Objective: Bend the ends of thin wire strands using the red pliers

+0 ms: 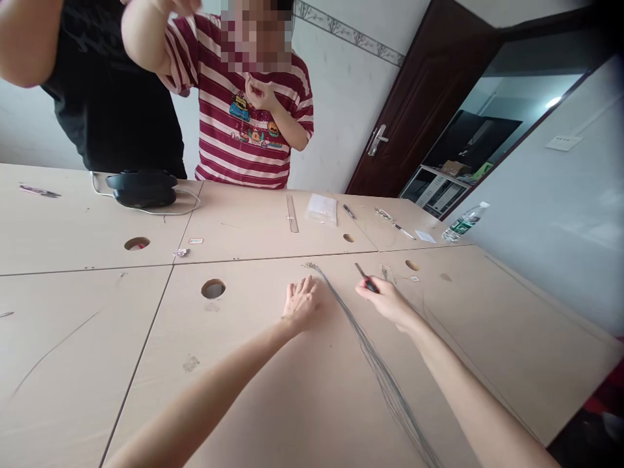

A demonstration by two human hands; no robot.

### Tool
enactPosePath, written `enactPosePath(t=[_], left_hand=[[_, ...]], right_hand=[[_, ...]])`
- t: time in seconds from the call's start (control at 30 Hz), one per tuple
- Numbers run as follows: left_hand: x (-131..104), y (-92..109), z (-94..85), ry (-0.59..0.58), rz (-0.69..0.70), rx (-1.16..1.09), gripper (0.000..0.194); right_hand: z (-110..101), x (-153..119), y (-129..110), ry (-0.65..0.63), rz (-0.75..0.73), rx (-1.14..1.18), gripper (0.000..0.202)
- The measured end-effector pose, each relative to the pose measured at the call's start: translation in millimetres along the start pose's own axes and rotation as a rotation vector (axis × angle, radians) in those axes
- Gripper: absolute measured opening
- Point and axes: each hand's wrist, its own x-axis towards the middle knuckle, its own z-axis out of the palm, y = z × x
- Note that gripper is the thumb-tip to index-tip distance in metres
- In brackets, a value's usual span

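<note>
My left hand (301, 302) lies palm down on the table, fingers spread and holding nothing, just left of a bundle of thin grey wires (361, 335). The bundle's near end runs out at the bottom of the view, and its far end carries small metallic tips (310, 265) beyond my fingertips. My right hand (385, 300) is closed round the black-and-red handle of a utility knife (370, 284), its flat grey blade pointing forward and left. The knife is to the right of the bundle, apart from it. Another small group of wires (385, 273) lies beyond my right hand.
Two people stand across the table (244, 390), one in a striped shirt (244, 156). A black headset-like object (143, 188), a ruler (291, 214), a plastic packet (322, 209), pens and a water bottle (465, 222) lie or stand farther back. Round holes (213, 288) pierce the tabletop.
</note>
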Motion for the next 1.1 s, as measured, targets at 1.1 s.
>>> enactPosePath(t=[1.1], left_hand=[[27, 0, 22.4, 0.112, 0.095, 0.077, 0.054]], right_hand=[[76, 152, -15, -0.293, 0.177, -0.445, 0.032]])
